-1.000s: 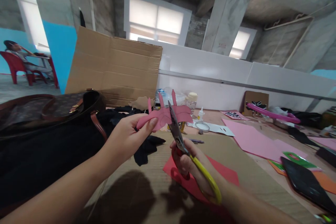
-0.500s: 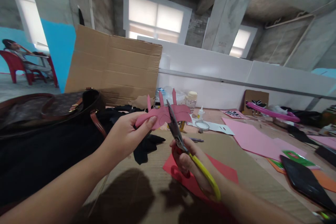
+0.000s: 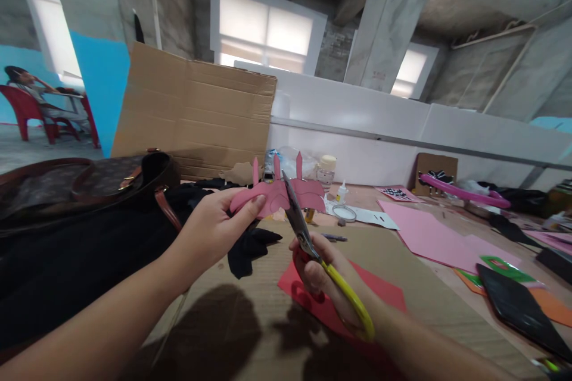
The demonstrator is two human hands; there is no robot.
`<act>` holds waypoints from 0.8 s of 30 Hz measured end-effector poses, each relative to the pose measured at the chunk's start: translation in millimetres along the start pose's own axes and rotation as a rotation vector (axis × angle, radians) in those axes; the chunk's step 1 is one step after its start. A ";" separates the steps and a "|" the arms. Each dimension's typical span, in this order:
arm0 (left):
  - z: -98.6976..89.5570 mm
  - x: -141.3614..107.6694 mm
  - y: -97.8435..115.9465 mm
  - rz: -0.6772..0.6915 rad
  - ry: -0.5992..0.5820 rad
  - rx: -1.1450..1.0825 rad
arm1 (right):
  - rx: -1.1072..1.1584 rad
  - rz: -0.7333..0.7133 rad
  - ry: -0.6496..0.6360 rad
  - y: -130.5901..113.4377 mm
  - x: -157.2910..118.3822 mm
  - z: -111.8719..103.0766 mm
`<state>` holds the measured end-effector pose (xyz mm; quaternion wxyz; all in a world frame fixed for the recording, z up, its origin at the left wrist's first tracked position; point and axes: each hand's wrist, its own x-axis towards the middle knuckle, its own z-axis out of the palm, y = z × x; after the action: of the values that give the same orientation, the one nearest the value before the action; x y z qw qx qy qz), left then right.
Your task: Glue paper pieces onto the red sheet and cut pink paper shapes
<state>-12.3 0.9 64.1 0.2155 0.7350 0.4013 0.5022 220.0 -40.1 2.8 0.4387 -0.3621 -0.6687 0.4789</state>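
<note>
My left hand [image 3: 223,214] pinches the left end of a pink paper cutout [image 3: 268,195], which has wavy drawn lines and three thin pointed strips rising from its top. In my right hand [image 3: 326,268] are scissors [image 3: 296,214] with a yellow handle, gripped with the fingers closed round it. The blades point up and cross the middle of the cutout; they look nearly closed. Under my right hand a red paper sheet [image 3: 384,292] lies on a cardboard sheet [image 3: 210,321]. Black cut pieces [image 3: 252,247] lie below the cutout.
To the left are a brown handbag [image 3: 107,184] and black cloth [image 3: 80,268]. A cardboard panel [image 3: 192,113] stands behind. Further right lie a glue bottle [image 3: 342,192], a tape roll [image 3: 344,212], pink paper [image 3: 431,238] and a black pouch [image 3: 521,303]. A person [image 3: 33,92] sits far left.
The cutout's pointed strips have shifted slightly right and down. The scissor tips have moved a little left and down across the paper. Both hands keep their grips.
</note>
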 end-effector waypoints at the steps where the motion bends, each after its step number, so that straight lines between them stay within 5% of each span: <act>1: 0.1 0.2 0.1 0.001 0.001 0.005 | 0.004 0.000 -0.001 -0.3 0.1 0.1; 24: -1.2 2.6 -5.9 -0.047 0.014 0.143 | 0.057 0.017 -0.038 -5.8 6.1 1.3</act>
<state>-15.1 6.4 61.8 0.1712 0.7356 0.4548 0.4721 216.2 -36.7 9.5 0.4321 -0.3462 -0.6598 0.5081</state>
